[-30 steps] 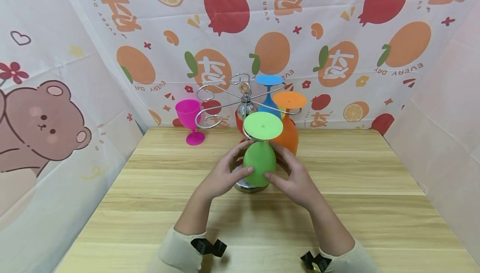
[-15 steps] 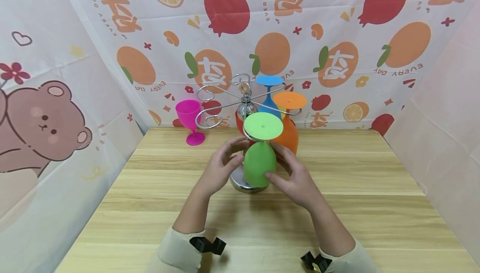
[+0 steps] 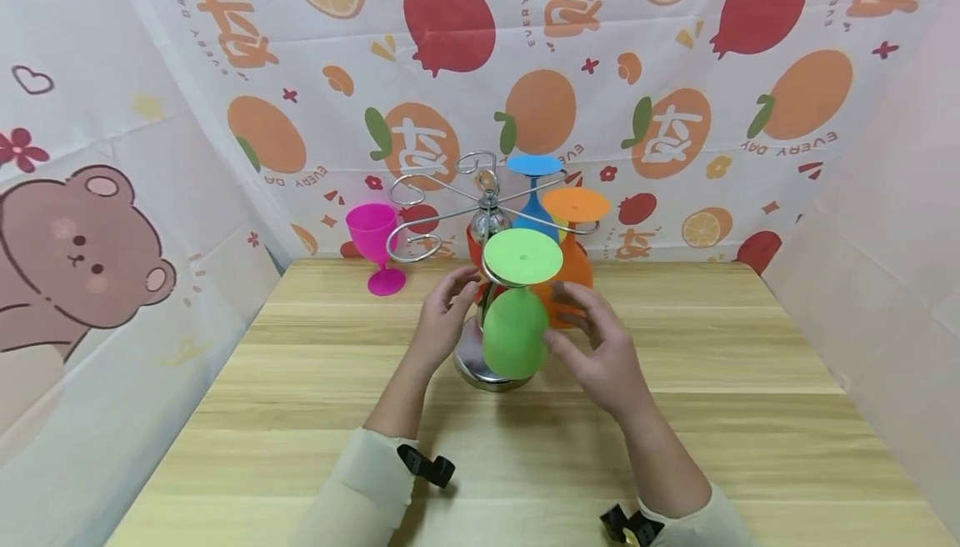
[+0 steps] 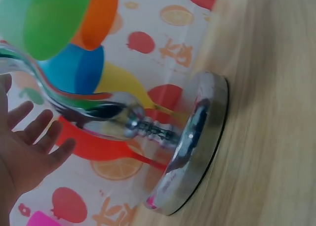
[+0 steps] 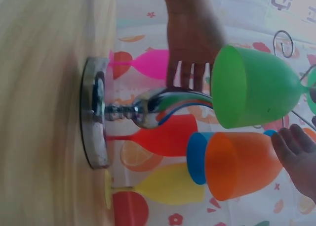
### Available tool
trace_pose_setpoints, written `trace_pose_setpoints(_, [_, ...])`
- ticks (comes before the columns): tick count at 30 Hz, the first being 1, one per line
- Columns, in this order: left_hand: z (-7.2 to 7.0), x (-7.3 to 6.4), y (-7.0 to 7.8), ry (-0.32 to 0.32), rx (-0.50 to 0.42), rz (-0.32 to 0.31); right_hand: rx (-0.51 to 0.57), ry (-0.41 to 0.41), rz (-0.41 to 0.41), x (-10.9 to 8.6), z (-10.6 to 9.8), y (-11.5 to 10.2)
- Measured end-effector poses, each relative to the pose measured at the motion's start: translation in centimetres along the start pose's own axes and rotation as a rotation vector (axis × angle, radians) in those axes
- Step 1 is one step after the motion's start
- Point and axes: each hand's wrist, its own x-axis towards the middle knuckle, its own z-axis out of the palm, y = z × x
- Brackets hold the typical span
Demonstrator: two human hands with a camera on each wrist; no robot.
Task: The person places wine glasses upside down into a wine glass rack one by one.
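A green plastic goblet (image 3: 514, 334) hangs upside down, its foot caught in a curled hook of the silver rack (image 3: 474, 363). My left hand (image 3: 442, 322) is just left of it, beside the rack's pole, with loosely bent fingers and nothing in them. To the goblet's right is my right hand (image 3: 603, 355), fingers spread and thumb tip close to the bowl. In the right wrist view a gap shows between those fingers and the green bowl. An orange goblet (image 3: 576, 263) and a blue goblet (image 3: 534, 212) also hang inverted on the rack.
A pink goblet (image 3: 373, 234) stands upright at the back left. Behind the rack, a red goblet (image 5: 168, 135) and a yellow goblet (image 5: 170, 184) stand on the wooden table (image 3: 337, 414). Several wire hooks (image 3: 411, 243) stick out leftward. A fruit-print cloth hangs behind.
Both hands have let go of the green goblet: first the left hand drew away to the left, then the right hand to the right. The goblet stays hanging.
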Motion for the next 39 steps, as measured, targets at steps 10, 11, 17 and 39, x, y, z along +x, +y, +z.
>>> trace_pose_setpoints(10, [1.7,2.2,-0.8,-0.062,-0.005,-0.056,-0.299,0.404,-0.07,4.2,-2.8,-0.5])
trace_pose_setpoints(11, [1.7,2.2,-0.9,-0.073,-0.017,-0.073,-0.337,0.419,-0.065,4.6,-2.9,-0.6])
trace_pose_setpoints(17, [2.3,2.2,-1.3,-0.109,-0.057,-0.145,-0.407,0.417,-0.028,6.3,-3.0,-0.7])
trace_pose_setpoints(39, [2.9,1.8,-1.0,-0.093,-0.073,-0.118,-0.449,0.411,0.014,6.7,-2.8,-1.0])
